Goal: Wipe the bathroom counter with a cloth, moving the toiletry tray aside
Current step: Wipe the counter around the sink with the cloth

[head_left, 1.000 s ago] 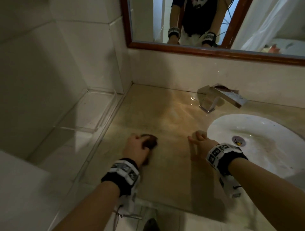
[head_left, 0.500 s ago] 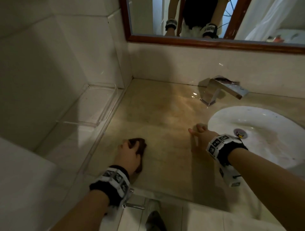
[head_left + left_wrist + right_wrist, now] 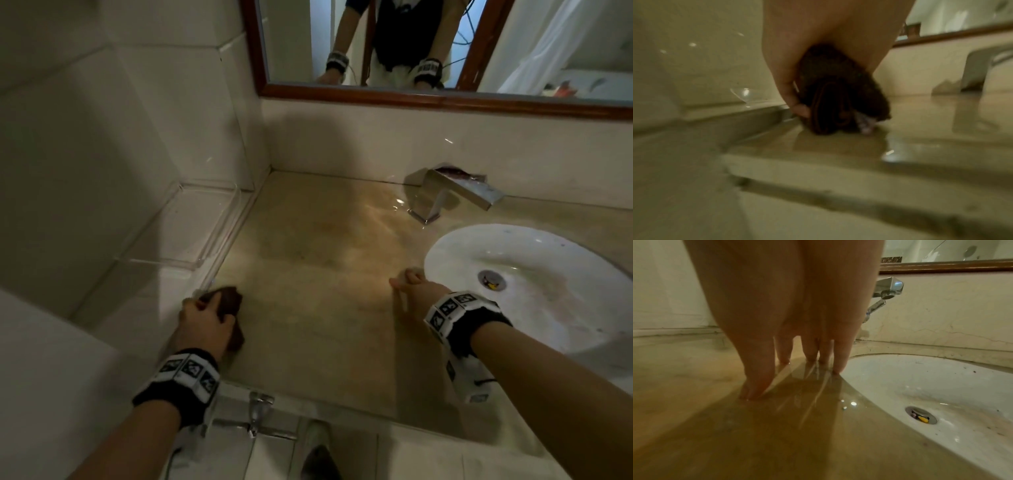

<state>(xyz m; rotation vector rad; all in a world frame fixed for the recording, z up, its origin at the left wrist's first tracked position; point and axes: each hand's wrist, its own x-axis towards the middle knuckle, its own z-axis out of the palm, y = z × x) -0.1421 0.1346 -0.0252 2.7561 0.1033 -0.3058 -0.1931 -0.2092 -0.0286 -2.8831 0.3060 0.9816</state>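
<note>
My left hand (image 3: pixel 205 317) grips a folded dark brown cloth (image 3: pixel 228 301) and presses it on the beige counter (image 3: pixel 325 308) at its left edge, near the front. The left wrist view shows the cloth (image 3: pixel 838 97) bunched under my fingers (image 3: pixel 789 91). A clear plastic tray (image 3: pixel 191 226) sits on the white ledge to the left of the counter, empty as far as I see. My right hand (image 3: pixel 409 282) rests on the counter with straight fingers (image 3: pixel 760 369), just left of the sink rim.
A white oval sink (image 3: pixel 534 284) with a metal drain takes up the right. A chrome faucet (image 3: pixel 452 192) stands at the back wall under a wood-framed mirror (image 3: pixel 445 99). Tiled walls close off the left and the back. A metal valve (image 3: pixel 258 411) shows below the counter's front edge.
My left hand has slid the cloth leftward and toward the front, reaching the counter's left edge. My right hand has stayed in place beside the sink.
</note>
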